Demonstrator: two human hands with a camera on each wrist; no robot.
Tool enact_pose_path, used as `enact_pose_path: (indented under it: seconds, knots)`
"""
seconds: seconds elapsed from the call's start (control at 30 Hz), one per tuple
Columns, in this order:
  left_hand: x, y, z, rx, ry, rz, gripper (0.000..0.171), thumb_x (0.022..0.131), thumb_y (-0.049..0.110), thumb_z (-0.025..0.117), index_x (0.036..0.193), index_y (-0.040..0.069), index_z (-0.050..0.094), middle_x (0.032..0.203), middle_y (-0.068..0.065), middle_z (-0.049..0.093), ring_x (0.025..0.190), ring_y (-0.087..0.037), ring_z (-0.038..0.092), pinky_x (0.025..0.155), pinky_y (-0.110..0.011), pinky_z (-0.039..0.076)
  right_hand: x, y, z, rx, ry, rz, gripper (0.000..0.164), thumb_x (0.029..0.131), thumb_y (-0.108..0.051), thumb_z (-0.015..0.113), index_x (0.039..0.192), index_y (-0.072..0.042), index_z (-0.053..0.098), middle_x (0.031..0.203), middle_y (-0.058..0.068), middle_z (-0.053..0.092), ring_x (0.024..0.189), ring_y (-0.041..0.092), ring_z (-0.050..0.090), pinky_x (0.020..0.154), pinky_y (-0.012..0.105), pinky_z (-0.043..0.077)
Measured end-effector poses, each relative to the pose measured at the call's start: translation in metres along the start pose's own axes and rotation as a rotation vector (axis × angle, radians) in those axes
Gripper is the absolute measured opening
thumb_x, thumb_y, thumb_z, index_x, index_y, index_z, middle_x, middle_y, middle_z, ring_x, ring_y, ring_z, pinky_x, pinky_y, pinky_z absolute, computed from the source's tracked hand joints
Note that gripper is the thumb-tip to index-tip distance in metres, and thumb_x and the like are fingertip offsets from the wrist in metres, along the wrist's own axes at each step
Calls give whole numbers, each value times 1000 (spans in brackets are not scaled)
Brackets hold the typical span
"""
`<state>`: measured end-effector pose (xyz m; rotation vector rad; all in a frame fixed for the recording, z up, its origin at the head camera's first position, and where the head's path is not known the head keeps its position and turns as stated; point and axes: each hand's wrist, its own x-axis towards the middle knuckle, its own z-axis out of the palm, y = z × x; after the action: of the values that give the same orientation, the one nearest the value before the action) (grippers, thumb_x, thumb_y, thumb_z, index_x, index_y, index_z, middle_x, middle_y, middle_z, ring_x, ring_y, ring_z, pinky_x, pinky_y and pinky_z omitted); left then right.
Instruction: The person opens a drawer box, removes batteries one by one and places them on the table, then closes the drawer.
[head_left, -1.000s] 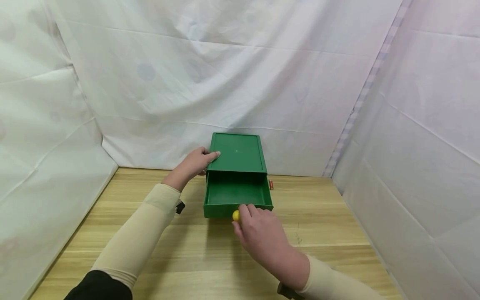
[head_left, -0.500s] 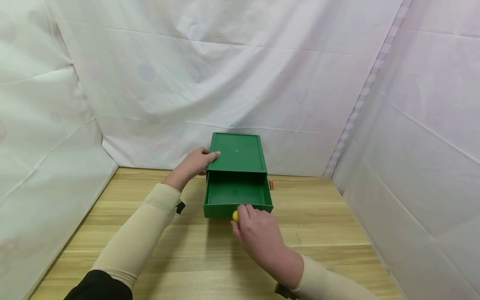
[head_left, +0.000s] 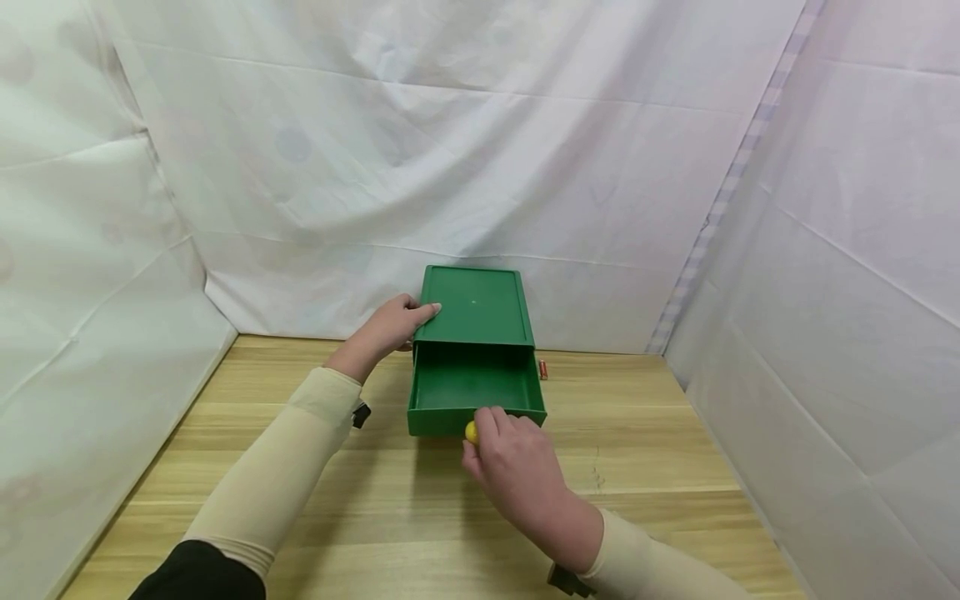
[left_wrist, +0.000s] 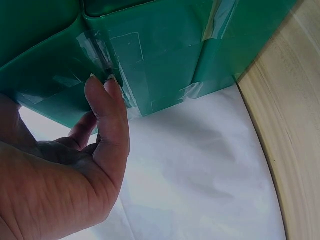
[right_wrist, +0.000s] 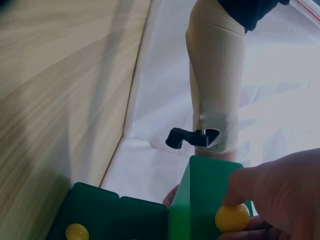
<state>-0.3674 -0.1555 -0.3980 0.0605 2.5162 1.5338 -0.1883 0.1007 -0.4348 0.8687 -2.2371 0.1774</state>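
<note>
A green drawer cabinet (head_left: 474,304) stands against the back cloth, its upper drawer (head_left: 472,387) pulled out with a bare floor in sight. My left hand (head_left: 386,327) holds the cabinet's left side, thumb on top. In the left wrist view, bent fingertips (left_wrist: 112,92) press the taped green side wall. At the drawer's front, my right hand (head_left: 517,467) pinches the round yellow knob (head_left: 471,432) between thumb and fingers. The right wrist view shows this knob (right_wrist: 232,218) up close, and a second yellow knob (right_wrist: 77,232) on a green front lower down.
A small red cylinder, like a battery (head_left: 543,370), lies just right of the cabinet. The wooden tabletop (head_left: 637,450) spreads around it. White cloth walls (head_left: 480,167) enclose the back and both sides.
My right hand and wrist have shifted very slightly left while staying on the knob. The drawer, the cabinet and my left hand look the same.
</note>
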Motion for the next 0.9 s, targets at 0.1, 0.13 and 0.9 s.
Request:
enact_pose_path:
  seconds: [0.1, 0.13, 0.9]
  knots:
    - [0, 0, 0, 3, -1, 1, 73, 111, 61, 58, 151, 0, 50, 137, -22, 62, 124, -36, 66, 107, -56, 57, 0, 0, 1, 3, -1, 1, 33, 85, -18, 88, 88, -12, 55, 72, -4, 51, 54, 11, 40, 50, 23, 37]
    - [0, 0, 0, 3, -2, 1, 73, 111, 61, 58, 151, 1, 50, 137, -21, 61, 124, -36, 66, 107, -56, 57, 0, 0, 1, 6, -2, 1, 33, 85, -17, 88, 88, -11, 55, 72, -4, 51, 55, 11, 40, 50, 23, 38]
    - [0, 0, -1, -14, -13, -12, 77, 111, 62, 58, 156, 0, 46, 141, -22, 60, 127, -38, 65, 110, -58, 56, 9, -3, -2, 62, -69, 45, 30, 90, -18, 87, 94, -11, 58, 76, -3, 55, 60, 10, 46, 56, 23, 47]
